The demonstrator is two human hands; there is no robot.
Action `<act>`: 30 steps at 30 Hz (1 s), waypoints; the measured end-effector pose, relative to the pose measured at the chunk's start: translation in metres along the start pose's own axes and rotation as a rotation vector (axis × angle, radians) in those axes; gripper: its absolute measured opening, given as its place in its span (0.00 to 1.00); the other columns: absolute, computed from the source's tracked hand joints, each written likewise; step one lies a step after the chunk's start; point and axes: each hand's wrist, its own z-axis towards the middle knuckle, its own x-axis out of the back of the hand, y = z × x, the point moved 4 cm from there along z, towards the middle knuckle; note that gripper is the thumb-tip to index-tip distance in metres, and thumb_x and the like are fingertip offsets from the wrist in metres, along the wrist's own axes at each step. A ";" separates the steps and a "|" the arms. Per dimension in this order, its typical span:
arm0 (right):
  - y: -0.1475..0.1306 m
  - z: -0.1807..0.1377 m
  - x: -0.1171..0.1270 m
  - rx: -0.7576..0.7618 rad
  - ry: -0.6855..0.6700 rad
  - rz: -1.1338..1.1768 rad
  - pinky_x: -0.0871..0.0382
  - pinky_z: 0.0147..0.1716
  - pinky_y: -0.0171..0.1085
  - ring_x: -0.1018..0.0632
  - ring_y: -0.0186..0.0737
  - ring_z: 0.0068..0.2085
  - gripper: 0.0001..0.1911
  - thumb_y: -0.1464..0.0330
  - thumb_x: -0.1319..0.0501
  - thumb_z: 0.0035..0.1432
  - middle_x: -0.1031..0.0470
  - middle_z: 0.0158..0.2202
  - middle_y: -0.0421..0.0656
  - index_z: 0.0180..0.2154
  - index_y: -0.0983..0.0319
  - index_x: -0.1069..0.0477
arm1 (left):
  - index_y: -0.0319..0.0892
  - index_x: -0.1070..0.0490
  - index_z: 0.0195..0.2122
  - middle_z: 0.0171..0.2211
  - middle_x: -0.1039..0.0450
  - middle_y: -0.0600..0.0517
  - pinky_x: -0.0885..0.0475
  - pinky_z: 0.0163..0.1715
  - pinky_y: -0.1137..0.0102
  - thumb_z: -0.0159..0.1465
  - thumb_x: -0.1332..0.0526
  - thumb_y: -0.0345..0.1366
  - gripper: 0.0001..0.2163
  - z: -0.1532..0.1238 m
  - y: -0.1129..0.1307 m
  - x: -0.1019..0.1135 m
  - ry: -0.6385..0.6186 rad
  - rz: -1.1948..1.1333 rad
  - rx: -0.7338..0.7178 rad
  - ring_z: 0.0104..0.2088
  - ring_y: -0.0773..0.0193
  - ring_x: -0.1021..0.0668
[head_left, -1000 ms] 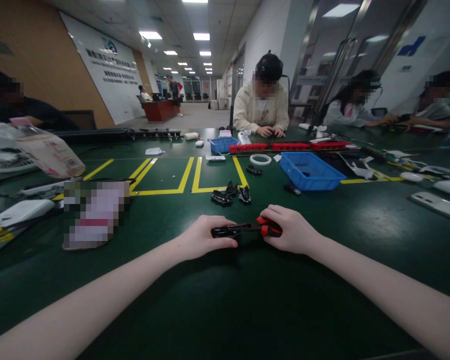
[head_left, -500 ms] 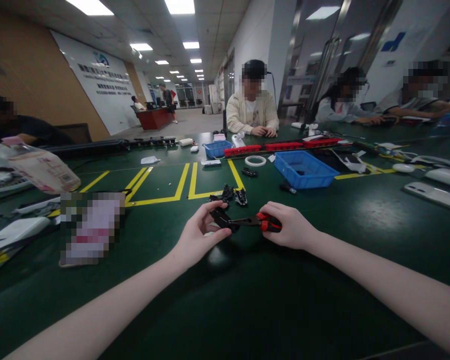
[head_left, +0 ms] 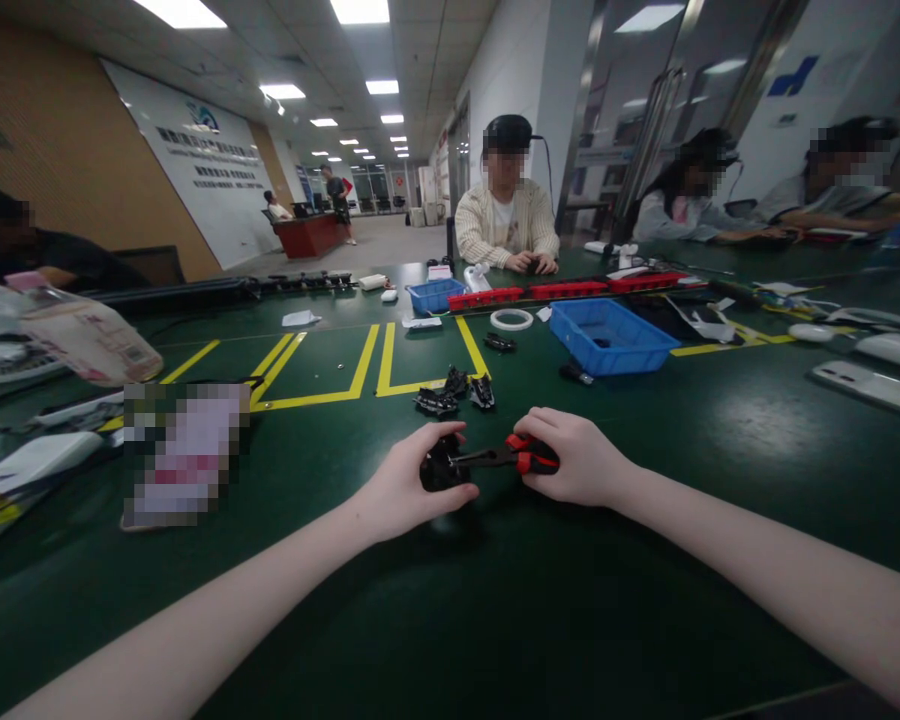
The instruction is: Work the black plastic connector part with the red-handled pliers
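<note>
My left hand [head_left: 405, 487] is closed around a small black plastic part [head_left: 439, 468], held just above the green table [head_left: 495, 600]. My right hand [head_left: 574, 455] grips red-handled pliers [head_left: 521, 457], whose dark jaws point left and meet the black part. Just beyond my hands lies a small pile of similar black parts [head_left: 454, 392] by the yellow floor-tape lines.
A blue bin [head_left: 607, 338] stands to the right beyond my hands, a smaller blue bin [head_left: 433, 295] and a white tape ring [head_left: 511, 320] farther back. White housings [head_left: 870, 385] lie at right, bags and a blurred card [head_left: 184, 450] at left. Other people sit around the table.
My left hand opened and turned the black part half a second ago, and has now closed round it again. The right hand with the pliers has stayed almost in place.
</note>
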 end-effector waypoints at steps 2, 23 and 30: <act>0.001 0.001 0.001 0.005 0.020 0.000 0.33 0.34 0.40 0.28 0.42 0.36 0.15 0.67 0.38 0.45 0.28 0.36 0.45 0.38 0.62 0.33 | 0.43 0.41 0.57 0.50 0.31 0.46 0.30 0.49 0.57 0.57 0.35 0.40 0.28 -0.001 0.001 -0.001 -0.026 0.002 0.019 0.48 0.54 0.26; 0.002 0.001 -0.003 0.066 0.045 0.028 0.40 0.49 0.47 0.27 0.42 0.39 0.16 0.68 0.38 0.44 0.26 0.37 0.44 0.38 0.62 0.33 | 0.43 0.39 0.58 0.51 0.31 0.46 0.31 0.47 0.60 0.59 0.38 0.42 0.26 -0.002 0.006 0.000 -0.106 0.083 0.014 0.49 0.54 0.27; 0.004 0.002 -0.005 0.064 0.041 0.098 0.42 0.52 0.50 0.26 0.43 0.40 0.16 0.69 0.37 0.42 0.25 0.36 0.43 0.37 0.60 0.33 | 0.42 0.39 0.57 0.54 0.32 0.46 0.33 0.51 0.60 0.59 0.37 0.41 0.26 -0.002 0.005 -0.001 -0.121 0.074 -0.033 0.52 0.54 0.29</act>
